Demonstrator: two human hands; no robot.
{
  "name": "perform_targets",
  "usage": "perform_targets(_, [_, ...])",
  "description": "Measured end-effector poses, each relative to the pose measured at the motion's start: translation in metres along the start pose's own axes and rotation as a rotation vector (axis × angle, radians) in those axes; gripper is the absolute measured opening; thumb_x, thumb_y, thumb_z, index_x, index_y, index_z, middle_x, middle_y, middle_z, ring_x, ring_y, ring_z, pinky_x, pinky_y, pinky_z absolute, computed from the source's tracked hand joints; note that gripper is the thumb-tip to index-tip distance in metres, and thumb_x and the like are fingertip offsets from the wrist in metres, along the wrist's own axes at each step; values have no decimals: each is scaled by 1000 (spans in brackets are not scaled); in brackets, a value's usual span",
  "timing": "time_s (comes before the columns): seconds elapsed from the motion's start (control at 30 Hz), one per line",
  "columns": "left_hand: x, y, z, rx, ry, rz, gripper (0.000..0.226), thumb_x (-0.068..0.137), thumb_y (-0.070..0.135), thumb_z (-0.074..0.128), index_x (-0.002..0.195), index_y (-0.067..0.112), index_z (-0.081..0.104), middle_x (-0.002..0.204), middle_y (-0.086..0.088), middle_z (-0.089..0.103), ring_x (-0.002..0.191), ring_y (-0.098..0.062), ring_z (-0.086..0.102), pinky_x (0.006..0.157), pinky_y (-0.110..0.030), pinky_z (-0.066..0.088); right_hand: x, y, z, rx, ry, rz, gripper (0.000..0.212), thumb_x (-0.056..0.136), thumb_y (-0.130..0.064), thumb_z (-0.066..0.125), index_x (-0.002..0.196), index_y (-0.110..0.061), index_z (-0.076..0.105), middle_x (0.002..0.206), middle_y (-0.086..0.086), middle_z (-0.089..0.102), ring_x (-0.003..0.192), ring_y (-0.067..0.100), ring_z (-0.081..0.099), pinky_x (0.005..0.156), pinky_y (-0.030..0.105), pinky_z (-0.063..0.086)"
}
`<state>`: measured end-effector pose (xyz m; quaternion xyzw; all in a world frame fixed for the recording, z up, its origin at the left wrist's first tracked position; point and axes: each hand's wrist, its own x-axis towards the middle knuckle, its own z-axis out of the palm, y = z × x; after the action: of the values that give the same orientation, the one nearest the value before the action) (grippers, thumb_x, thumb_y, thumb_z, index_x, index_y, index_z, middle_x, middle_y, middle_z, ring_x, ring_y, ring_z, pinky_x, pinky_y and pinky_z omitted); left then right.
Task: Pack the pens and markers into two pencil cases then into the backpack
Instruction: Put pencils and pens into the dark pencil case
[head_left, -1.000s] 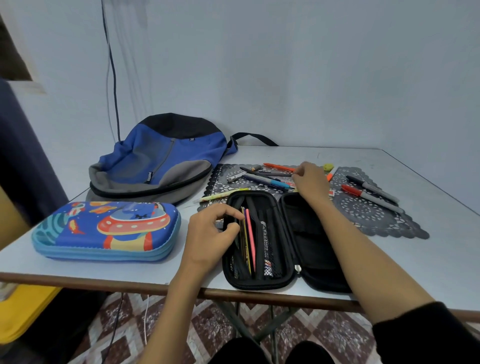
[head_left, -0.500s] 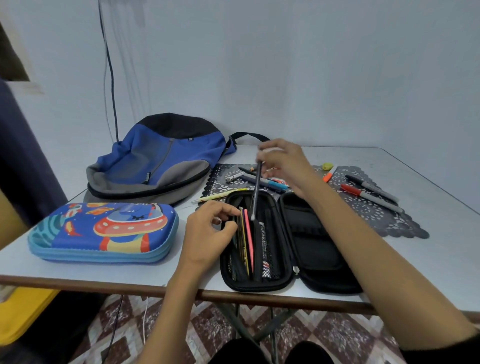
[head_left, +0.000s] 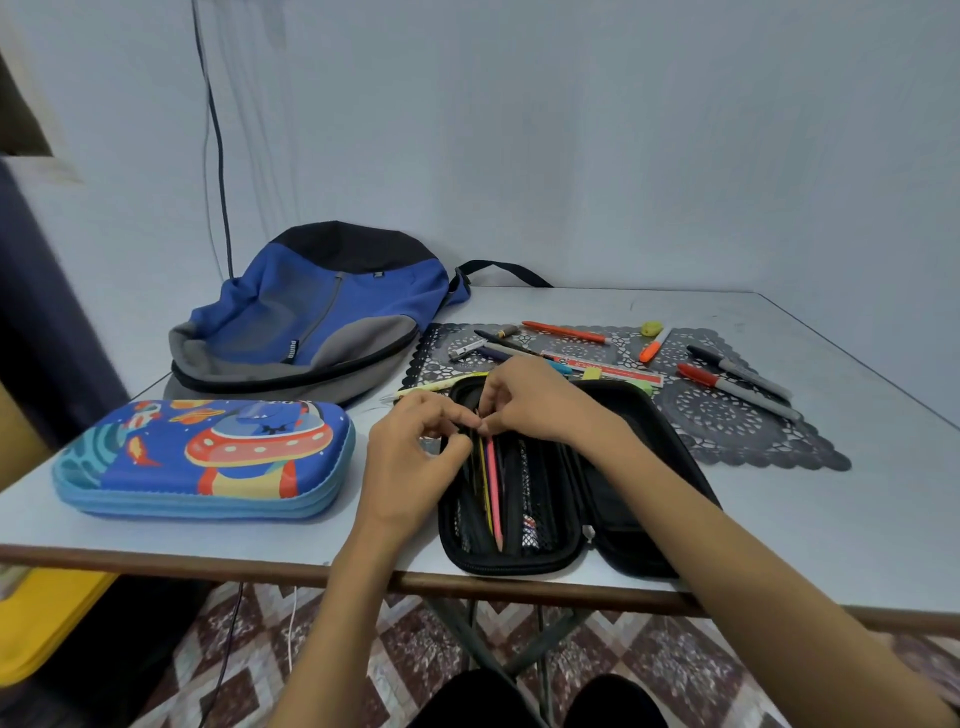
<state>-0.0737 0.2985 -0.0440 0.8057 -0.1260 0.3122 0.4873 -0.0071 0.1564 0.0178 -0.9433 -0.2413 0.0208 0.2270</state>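
Observation:
An open black pencil case (head_left: 519, 558) lies at the table's front edge with a pink pencil (head_left: 493, 488), a yellow one and dark pens inside its left half. My right hand (head_left: 535, 402) pinches the top of a dark pen that lies in that half. My left hand (head_left: 410, 457) grips the case's left rim by the pen tops, fingers curled. Loose pens and markers lie on the lace mat (head_left: 727, 421): an orange pen (head_left: 566, 332), an orange highlighter (head_left: 655, 345), a black marker (head_left: 737, 371) and a red marker (head_left: 737, 391). A blue backpack (head_left: 311, 322) sits at the back left.
A closed blue spaceship pencil case (head_left: 208, 457) lies at the front left. A ruler (head_left: 618, 370), a yellow eraser (head_left: 652, 328) and a pale yellow pen (head_left: 436, 385) are on the mat behind the black case. A cable (head_left: 218, 156) hangs down the wall.
My right hand picked a dark pen off the mat, carried it over the black case and lowered it into the left half. My left hand stayed at the case's left rim.

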Motion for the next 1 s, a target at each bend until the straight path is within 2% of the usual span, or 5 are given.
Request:
perform_targets(0.3, [-2,-3,1,-68,-104,45,17,79,9,59,86,18,72,91,7,68,85,-11,66,82,-22,50,-11,4,7,-20,109,-29,7,84,-15,65,90,-16,68,91,1,68,90,17,62,82,33,51])
perform_targets(0.5, [-1,-5,0,-62,-271,75,22,71,21,58,88,24,73,93,10,70,95,-6,65,88,-16,45,-26,14,-2,303,109,-13,18,79,-2,72,92,-12,64,82,5,62,55,9,55,51,19,49])
perform_targets(0.73, [0,-12,-1,-75,-306,55,17,74,28,62,87,31,71,92,9,69,97,-16,64,92,-34,48,-39,15,10,98,143,-148,12,77,-11,73,88,-15,73,86,-2,71,74,5,58,72,23,47])
perform_targets(0.9, [-3,-8,0,-169,-227,6,11,87,20,63,94,19,72,99,9,68,102,-12,62,92,-23,45,-51,27,-4,321,132,-181,17,86,-15,70,102,-16,72,97,-5,72,91,5,66,82,17,49])
perform_targets(1.0, [-3,-10,-3,-166,-148,-32,18,89,29,60,103,22,70,109,15,66,112,-6,59,94,-14,41,-71,55,-16,485,282,-76,28,87,-18,69,115,-24,68,112,-10,69,105,0,62,98,22,46])
